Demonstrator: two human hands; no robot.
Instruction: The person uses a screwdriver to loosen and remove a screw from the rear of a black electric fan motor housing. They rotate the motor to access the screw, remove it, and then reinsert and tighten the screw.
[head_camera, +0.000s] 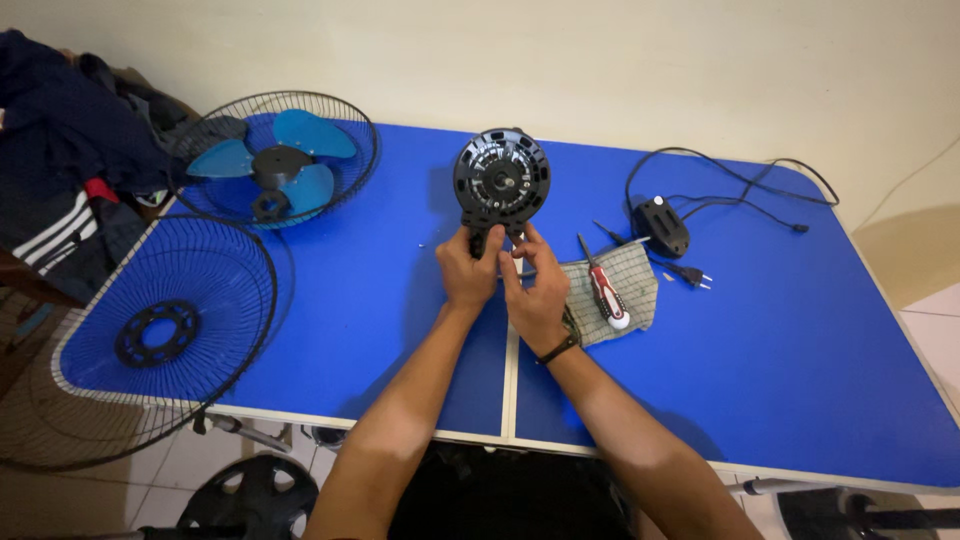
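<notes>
Both hands meet at the neck of a round black fan motor housing (501, 178) standing near the middle of the blue desk (800, 350). The left hand (468, 268) has its grip closed around the neck, and the right hand (533, 290) pinches it just beside. A red-handled screwdriver (604, 288) lies on a checked cloth (628, 272) right of the hands. Fan blades (275, 160) rest in a wire guard (345, 130) far left.
</notes>
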